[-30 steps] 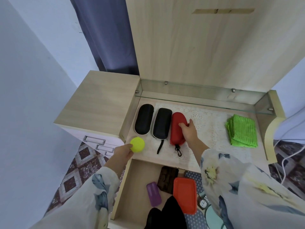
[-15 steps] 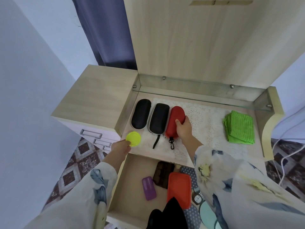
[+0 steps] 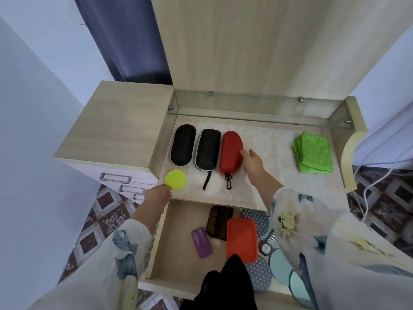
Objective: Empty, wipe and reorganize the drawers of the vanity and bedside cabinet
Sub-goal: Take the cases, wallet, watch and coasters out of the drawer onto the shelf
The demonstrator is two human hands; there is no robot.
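Observation:
Three glasses cases lie side by side on the vanity top [image 3: 263, 180]: two black cases [image 3: 183, 145] [image 3: 207, 152] and a red case [image 3: 230, 154] with a clip at its near end. My right hand [image 3: 252, 163] touches the red case's right side with relaxed fingers. My left hand [image 3: 157, 196] pinches the near edge of a round yellow-green lid [image 3: 175, 179] at the top's front left corner. Below, the drawer [image 3: 169, 245] stands pulled out.
The drawer holds a purple case [image 3: 201, 242], a dark brown wallet [image 3: 220, 221], an orange box [image 3: 242, 239], patterned and teal round pads and a small watch [image 3: 266, 249]. A folded green cloth [image 3: 312, 155] lies at the right. The bedside cabinet [image 3: 116, 126] stands on the left.
My right hand has loosened from around the red case and now only touches its side. My left hand has shifted the yellow-green lid slightly left near the front corner.

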